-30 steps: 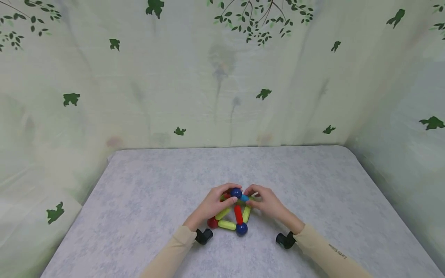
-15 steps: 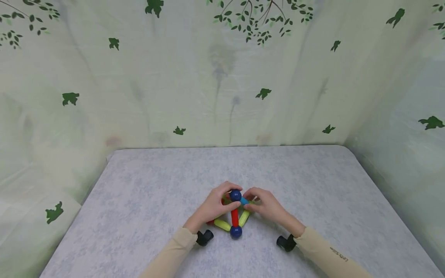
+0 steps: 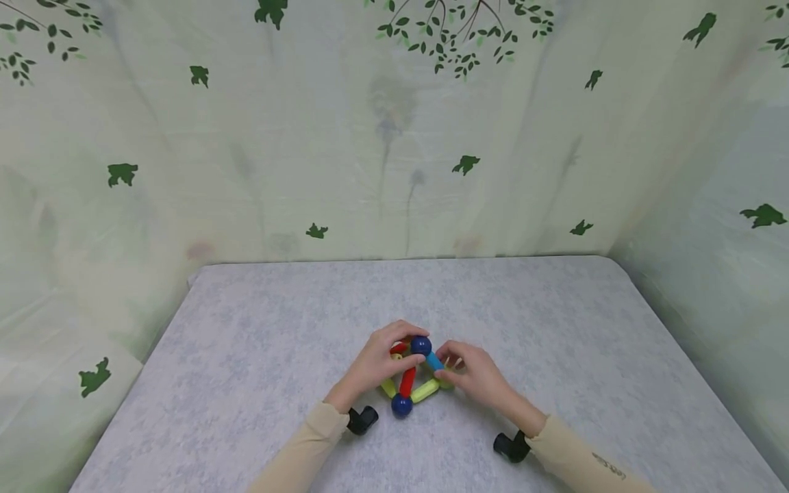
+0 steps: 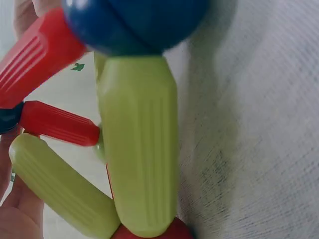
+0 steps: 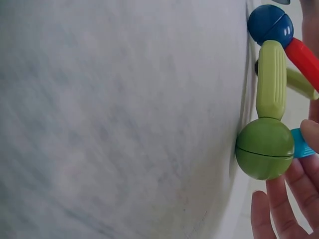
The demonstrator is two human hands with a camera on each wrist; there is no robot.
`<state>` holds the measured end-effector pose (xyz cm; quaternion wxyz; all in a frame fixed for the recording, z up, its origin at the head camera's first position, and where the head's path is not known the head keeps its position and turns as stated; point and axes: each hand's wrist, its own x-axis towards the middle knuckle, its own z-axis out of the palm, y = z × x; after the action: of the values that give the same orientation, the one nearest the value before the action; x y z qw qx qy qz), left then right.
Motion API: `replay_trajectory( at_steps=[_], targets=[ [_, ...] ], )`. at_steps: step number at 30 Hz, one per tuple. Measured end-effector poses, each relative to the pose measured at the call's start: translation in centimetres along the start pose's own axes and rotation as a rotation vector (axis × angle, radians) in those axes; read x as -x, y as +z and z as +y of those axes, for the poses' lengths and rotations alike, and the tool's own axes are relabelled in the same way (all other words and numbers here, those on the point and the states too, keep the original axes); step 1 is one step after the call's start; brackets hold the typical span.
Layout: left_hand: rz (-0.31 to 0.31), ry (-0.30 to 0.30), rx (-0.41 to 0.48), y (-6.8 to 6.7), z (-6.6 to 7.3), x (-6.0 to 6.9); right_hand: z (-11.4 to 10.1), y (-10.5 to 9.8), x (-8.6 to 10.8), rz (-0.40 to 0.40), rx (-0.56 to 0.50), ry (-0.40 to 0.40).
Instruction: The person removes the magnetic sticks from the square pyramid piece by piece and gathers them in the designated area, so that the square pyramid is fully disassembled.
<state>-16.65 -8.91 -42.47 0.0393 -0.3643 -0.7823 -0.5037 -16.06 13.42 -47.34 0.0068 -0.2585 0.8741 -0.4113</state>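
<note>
A construction of magnetic rods and balls stands between the two hands. My left hand (image 3: 374,361) holds the blue ball (image 3: 421,345) at its top between thumb and fingers. My right hand (image 3: 479,375) pinches the light blue rod (image 3: 435,362) sloping from that ball down to a green ball (image 5: 265,149). A red rod (image 3: 408,382) joins the top ball to a lower blue ball (image 3: 402,406) at the near corner. Yellow-green rods (image 3: 425,391) form the base. In the left wrist view, one yellow-green rod (image 4: 139,144) runs to a red ball (image 4: 154,232). The left hand hides part of the far side.
A grey mottled cloth covers the table (image 3: 277,308). Behind it hangs a pale curtain (image 3: 345,150) with leaf prints. A black wrist camera (image 3: 362,420) sits below the left hand, and another black wrist camera (image 3: 511,447) below the right.
The construction has turned clockwise as seen from above, its near blue ball swinging left. My right hand has moved slightly nearer the body with the light blue rod. The left hand stays on the top ball.
</note>
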Motion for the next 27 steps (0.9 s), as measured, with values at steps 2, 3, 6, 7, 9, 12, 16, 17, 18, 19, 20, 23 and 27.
replay_trajectory(
  at_steps=[2, 3, 6, 7, 9, 12, 16, 17, 18, 19, 20, 23, 27],
  targets=[
    [0.017, -0.035, 0.038, -0.3, -0.1, 0.0, -0.2, 0.1, 0.3, 0.005, -0.006, 0.027],
    [0.023, -0.057, 0.064, -0.5, -0.2, 0.1, -0.2, 0.1, 0.4, 0.004, -0.006, 0.042],
    [0.022, -0.109, 0.121, -1.0, -0.4, 0.2, -0.5, 0.2, 0.8, -0.002, -0.011, 0.091],
    [0.009, -0.118, 0.135, -1.1, -0.4, 0.2, -0.6, 0.2, 0.9, -0.007, -0.013, 0.106],
    [-0.020, -0.119, 0.154, -1.1, -0.5, 0.2, -0.9, 0.3, 1.1, -0.021, -0.022, 0.122],
    [-0.045, -0.122, 0.198, -1.0, -0.6, 0.3, -1.2, 0.1, 1.4, -0.052, -0.056, 0.130],
    [-0.055, -0.152, 0.244, -0.9, -0.8, 0.3, -1.2, -0.2, 1.5, -0.092, -0.120, 0.116],
    [-0.056, -0.159, 0.247, -0.8, -0.9, 0.3, -1.2, -0.3, 1.4, -0.092, -0.143, 0.113],
    [-0.057, -0.166, 0.249, -0.8, -1.0, 0.3, -1.0, -0.3, 1.4, -0.086, -0.158, 0.112],
    [-0.059, -0.172, 0.250, -0.8, -1.0, 0.4, -0.9, -0.4, 1.2, -0.073, -0.171, 0.113],
    [-0.060, -0.176, 0.251, -0.8, -1.1, 0.4, -0.8, -0.4, 1.1, -0.052, -0.179, 0.115],
    [-0.065, -0.191, 0.266, -0.7, -1.1, 0.4, -0.5, -0.4, 0.4, 0.025, -0.191, 0.105],
    [-0.068, -0.187, 0.277, -0.5, -0.9, 0.5, -0.9, -0.6, -0.6, 0.056, -0.199, 0.058]
  ],
)
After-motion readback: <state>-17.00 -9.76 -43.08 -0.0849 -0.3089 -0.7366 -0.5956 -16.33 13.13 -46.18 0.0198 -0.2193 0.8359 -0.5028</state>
